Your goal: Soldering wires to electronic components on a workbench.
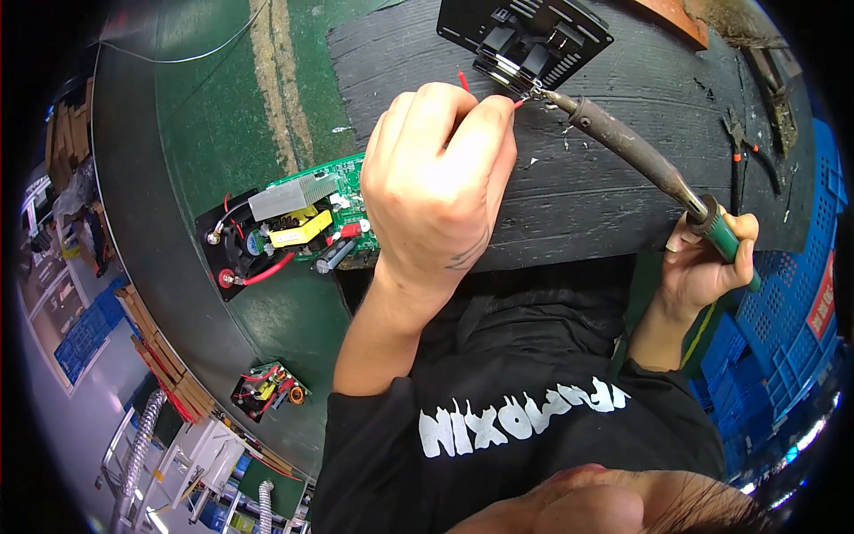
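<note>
My left hand (436, 178) is closed in a pinch around a thin red wire (519, 104). The wire's bare end reaches the metal terminals (531, 92) of a black panel with sockets (578, 44) at the far edge of the bench. In my right hand (698, 267) is a soldering iron (632, 147), gripped by its green handle. Its tip meets the terminals right beside the wire end. Another bit of red wire pokes out behind my left fingers, which hide most of the wire.
Left of my wrist lies a green circuit board (351, 178) with a fan and red cables. A smaller assembly (271, 392) sits lower left. Wire cutters (737, 138) lie at right on the black ribbed mat (587, 205). Blue plastic crates (787, 303) stand beyond the bench's right side.
</note>
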Available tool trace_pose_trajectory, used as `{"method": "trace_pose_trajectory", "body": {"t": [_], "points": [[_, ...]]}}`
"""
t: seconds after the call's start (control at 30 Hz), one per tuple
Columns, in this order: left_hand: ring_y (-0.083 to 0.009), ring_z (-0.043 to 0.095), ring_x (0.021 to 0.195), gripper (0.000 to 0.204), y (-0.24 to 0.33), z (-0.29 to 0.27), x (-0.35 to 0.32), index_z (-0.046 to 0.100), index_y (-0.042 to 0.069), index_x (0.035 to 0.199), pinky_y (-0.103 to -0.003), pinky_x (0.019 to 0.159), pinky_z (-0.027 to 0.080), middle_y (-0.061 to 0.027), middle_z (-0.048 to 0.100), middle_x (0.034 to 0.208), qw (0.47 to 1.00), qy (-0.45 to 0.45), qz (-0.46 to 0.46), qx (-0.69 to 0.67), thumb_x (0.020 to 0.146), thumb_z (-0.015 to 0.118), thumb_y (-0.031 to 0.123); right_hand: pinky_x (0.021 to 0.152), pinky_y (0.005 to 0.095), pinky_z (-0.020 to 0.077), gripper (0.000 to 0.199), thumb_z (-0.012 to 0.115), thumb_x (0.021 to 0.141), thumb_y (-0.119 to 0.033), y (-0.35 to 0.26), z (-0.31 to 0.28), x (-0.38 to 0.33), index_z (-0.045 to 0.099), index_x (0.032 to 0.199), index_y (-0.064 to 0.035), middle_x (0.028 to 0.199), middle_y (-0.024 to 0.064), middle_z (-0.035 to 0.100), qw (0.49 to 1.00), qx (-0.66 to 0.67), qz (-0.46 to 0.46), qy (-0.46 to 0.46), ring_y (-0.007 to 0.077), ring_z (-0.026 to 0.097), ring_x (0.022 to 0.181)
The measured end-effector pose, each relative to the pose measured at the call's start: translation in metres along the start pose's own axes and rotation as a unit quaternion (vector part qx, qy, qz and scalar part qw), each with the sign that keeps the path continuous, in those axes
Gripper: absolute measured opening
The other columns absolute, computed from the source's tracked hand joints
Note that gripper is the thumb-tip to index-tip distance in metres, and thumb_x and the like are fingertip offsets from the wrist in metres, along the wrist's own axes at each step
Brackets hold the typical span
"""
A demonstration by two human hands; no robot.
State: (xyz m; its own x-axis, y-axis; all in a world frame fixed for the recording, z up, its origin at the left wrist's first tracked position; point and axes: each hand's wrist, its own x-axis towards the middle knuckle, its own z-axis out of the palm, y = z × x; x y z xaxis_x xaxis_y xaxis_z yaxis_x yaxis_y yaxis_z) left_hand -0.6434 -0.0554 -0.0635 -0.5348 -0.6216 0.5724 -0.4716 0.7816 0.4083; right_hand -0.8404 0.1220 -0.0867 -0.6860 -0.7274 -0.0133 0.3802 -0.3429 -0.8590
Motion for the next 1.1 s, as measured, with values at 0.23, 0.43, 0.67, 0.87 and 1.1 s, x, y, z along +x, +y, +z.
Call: {"method": "trace_pose_trajectory", "body": {"t": [0.23,0.43,0.67,0.87,1.1], "points": [[-0.0217,0.053,0.064,0.018,-0.002,-0.005,-0.002,0.065,0.004,0.082,-0.031,0.058,0.043,-0.0051,0.053,0.073,0.999,-0.019,-0.021,-0.019,0.065,0.072,0.002,0.039,0.0248,0.0444,0.029,0.046,0.09,-0.039,0.001,0.006,-0.003,0.048,0.088,-0.0101,0.073,0.0162,0.059,0.999,0.013,0.005,0.029,0.0169,0.053,0.055],[-0.0231,0.059,0.07,0.016,-0.002,-0.018,0.0,0.066,0.003,0.085,-0.031,0.064,0.047,-0.0094,0.061,0.079,0.989,-0.033,-0.103,-0.101,0.07,0.069,0.0,0.034,0.0267,0.0429,0.031,0.04,0.092,-0.041,0.002,-0.001,-0.003,0.046,0.094,-0.0101,0.078,0.0205,0.061,0.999,0.037,-0.006,0.007,0.0236,0.056,0.047],[-0.0215,0.063,0.072,0.015,-0.004,-0.032,0.01,0.065,0.0,0.085,-0.028,0.068,0.049,-0.0095,0.063,0.077,0.959,-0.06,-0.262,-0.086,0.072,0.071,0.003,0.039,0.0252,0.0446,0.029,0.045,0.091,-0.037,-0.001,0.008,-0.003,0.047,0.088,-0.0087,0.07,0.0159,0.057,0.999,0.039,-0.001,0.017,0.0178,0.053,0.053],[-0.0085,0.061,0.072,0.012,0.004,-0.028,0.016,0.067,-0.001,0.09,-0.021,0.068,0.048,-0.0046,0.067,0.08,0.896,-0.066,-0.363,-0.246,0.078,0.069,0.002,0.04,0.0255,0.0448,0.028,0.044,0.091,-0.036,-0.001,0.007,-0.002,0.048,0.088,-0.0085,0.07,0.0158,0.057,0.999,0.051,-0.008,0.012,0.0179,0.053,0.054],[-0.0074,0.06,0.073,0.01,0.011,-0.019,0.018,0.068,-0.002,0.089,-0.018,0.067,0.048,-0.0041,0.066,0.08,0.87,-0.023,-0.373,-0.321,0.079,0.068,-0.002,0.04,0.026,0.0448,0.029,0.043,0.092,-0.036,0.001,0.008,-0.001,0.049,0.088,-0.0084,0.071,0.0173,0.06,0.997,0.061,-0.013,0.035,0.0184,0.054,0.052]]}}
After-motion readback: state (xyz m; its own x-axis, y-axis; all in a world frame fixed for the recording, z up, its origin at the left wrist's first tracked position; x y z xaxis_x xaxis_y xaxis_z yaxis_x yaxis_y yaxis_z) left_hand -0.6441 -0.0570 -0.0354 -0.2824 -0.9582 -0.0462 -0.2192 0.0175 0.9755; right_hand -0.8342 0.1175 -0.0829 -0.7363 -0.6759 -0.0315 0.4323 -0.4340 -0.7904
